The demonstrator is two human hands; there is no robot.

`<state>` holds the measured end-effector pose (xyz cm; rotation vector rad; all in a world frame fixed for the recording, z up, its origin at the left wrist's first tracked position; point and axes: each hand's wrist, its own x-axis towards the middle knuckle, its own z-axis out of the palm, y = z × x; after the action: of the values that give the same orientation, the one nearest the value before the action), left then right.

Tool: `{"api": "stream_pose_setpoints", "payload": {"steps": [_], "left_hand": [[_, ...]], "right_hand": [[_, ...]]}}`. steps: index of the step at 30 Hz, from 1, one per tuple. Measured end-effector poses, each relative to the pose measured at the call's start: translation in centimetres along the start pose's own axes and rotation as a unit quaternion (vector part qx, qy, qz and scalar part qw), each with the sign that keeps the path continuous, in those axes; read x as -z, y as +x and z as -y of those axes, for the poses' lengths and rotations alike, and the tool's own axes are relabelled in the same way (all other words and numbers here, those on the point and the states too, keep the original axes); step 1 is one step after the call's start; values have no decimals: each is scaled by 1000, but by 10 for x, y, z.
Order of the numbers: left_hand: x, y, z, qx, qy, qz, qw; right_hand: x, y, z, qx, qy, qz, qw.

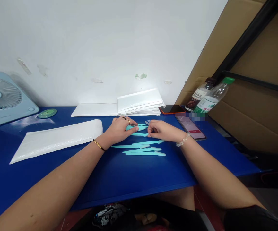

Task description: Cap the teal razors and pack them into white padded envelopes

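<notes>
Blue table [57, 166]: teal razors [143, 149] touching, beneath left hand [119, 130], right hand [164, 131].

**Both hands low and close together, forearms stretched forward**

Both bare forearms reach forward from the lower corners and come together near the middle. The left hand [119, 130] lies palm down, with the fingers stretched to the right and almost flat; it wears rings on two fingers and a thin dark-and-gold bracelet at the wrist. The right hand [164, 131] also faces down, its fingers curled and pointing left, with a bracelet of pale beads at the wrist. The fingertips of both hands are near each other, not touching.
</notes>
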<state>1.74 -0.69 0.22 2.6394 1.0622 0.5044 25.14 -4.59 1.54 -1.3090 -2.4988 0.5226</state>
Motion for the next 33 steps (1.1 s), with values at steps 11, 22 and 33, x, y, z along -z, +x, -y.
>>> {"api": "stream_pose_setpoints", "payload": {"steps": [11,22,33], "left_hand": [[6,3,13,27,62,-33,997],[7,0,1,-3,18,9,1000],[10,0,-2,-8,63,1,998]], "right_hand": [[6,3,-33,-83,-25,-160,983],[32,-22,-13,-41,15,129,991],[17,-7,-25,-42,-11,-45,998]]}}
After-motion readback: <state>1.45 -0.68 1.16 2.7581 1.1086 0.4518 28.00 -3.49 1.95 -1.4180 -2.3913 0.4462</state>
